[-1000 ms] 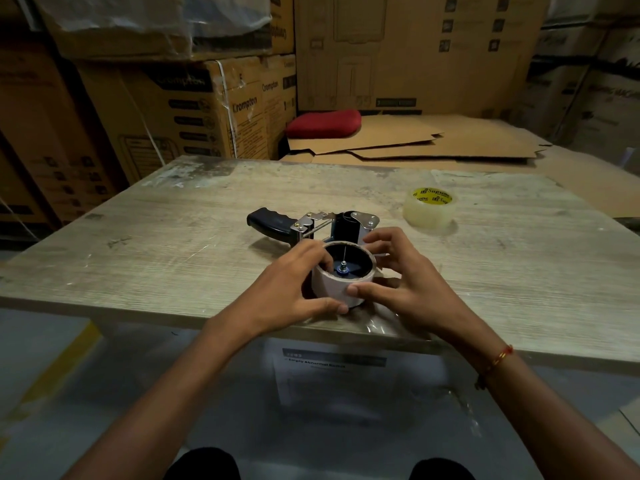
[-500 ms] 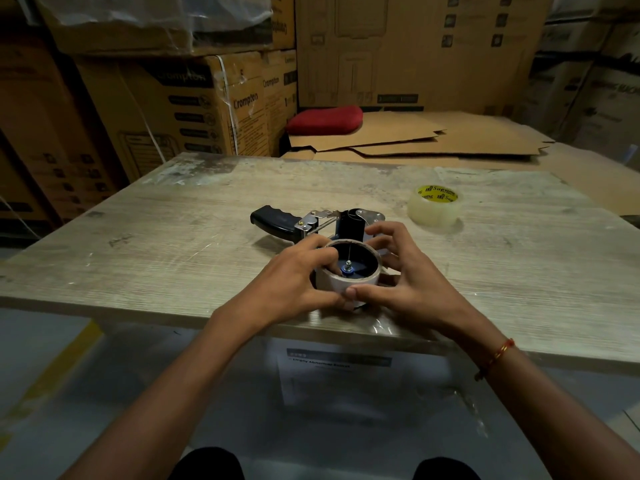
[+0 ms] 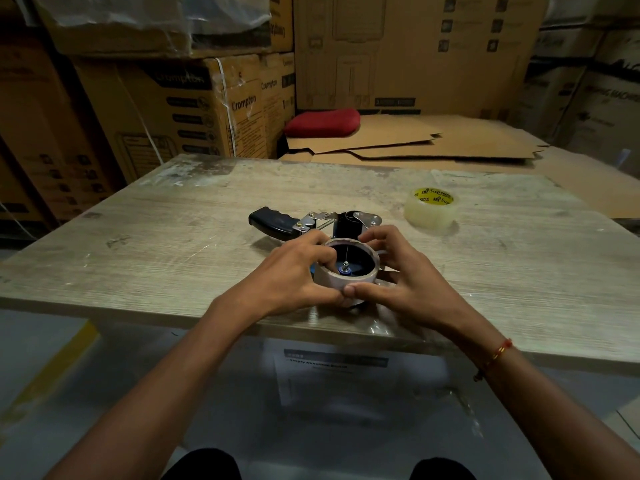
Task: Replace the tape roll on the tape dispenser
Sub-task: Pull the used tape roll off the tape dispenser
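Wooden table (image 3: 173,237): both hands' grip, left (image 3: 294,271) and right (image 3: 398,275), clasps empty core (image 3: 349,271), hiding dispenser (image 3: 311,221) hub.

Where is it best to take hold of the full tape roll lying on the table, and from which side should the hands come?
Grip the full tape roll by its curved outer wall, coming down from above with thumb and fingers on opposite sides. It lies flat with its yellow label up, apart from the tape dispenser, so the wall looks free all around. The right hand is nearer, though it now grips the empty core.
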A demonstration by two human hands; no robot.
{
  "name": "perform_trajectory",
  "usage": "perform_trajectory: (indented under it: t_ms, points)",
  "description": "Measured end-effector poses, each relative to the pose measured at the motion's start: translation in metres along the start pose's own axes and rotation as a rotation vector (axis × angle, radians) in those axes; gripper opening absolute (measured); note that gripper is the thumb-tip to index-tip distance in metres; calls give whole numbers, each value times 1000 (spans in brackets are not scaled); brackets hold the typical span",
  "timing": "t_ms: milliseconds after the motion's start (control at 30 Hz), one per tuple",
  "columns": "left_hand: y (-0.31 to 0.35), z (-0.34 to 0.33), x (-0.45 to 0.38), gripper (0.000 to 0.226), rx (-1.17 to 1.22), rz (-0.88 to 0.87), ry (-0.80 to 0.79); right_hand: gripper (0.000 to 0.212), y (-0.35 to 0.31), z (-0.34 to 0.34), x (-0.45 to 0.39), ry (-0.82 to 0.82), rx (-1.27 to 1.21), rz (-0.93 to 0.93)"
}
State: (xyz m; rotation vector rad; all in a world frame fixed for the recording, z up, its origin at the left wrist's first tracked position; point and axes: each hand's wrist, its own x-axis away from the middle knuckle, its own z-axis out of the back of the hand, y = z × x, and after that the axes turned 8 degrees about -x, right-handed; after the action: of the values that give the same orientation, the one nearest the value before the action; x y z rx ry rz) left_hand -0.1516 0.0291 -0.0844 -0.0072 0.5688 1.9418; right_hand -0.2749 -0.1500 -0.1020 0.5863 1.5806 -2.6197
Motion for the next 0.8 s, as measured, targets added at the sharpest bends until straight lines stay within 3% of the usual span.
perform_trajectory:
  t_ms: [267, 533, 800]
  points:
    - [2, 9, -4, 34, -18, 1, -63, 60, -1, -2, 1, 46, -15, 47]
    - [-5, 4, -4, 42, 35, -42, -45, 87, -4, -4, -1, -14, -4, -30]
    - [-4, 6, -4, 46, 14, -34, -66, 81, -10, -3, 1, 34, -133, -64]
